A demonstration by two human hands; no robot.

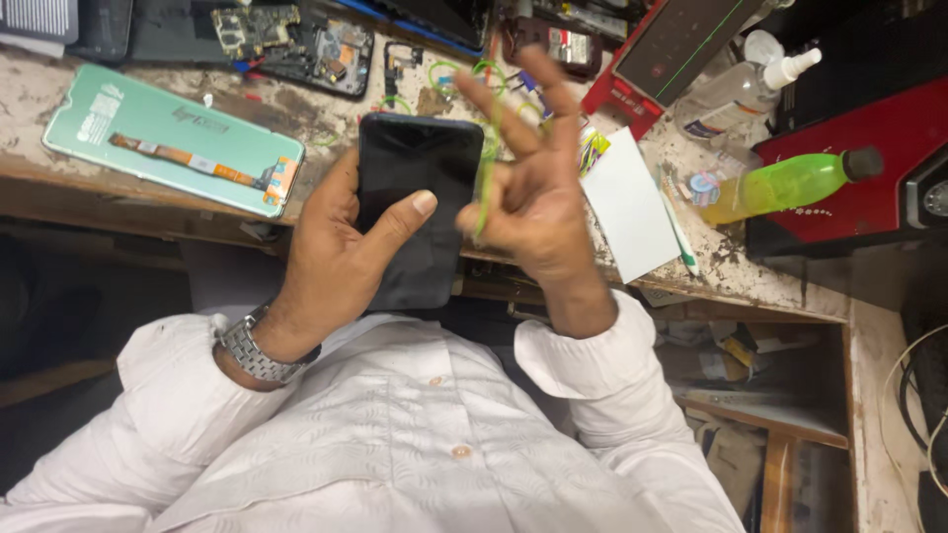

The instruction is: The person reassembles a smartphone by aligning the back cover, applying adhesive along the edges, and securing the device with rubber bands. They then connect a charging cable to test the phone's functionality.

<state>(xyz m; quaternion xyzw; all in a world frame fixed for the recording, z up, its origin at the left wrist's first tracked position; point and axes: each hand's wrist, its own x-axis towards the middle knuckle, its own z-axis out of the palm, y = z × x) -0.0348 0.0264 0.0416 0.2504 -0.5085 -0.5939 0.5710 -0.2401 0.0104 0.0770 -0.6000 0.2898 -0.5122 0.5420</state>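
On the bench at far left lies a green-backed screen panel. My left hand has its grip closed round a black phone, thumb across its face, above the bench edge. My right hand pinches a thin green band, fingers raised. Farther right: a white card and a green bottle.

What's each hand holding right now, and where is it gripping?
The left hand grips a black rectangular smartphone by its long edges, thumb across the front. The right hand pinches a thin green band between thumb and fingers.
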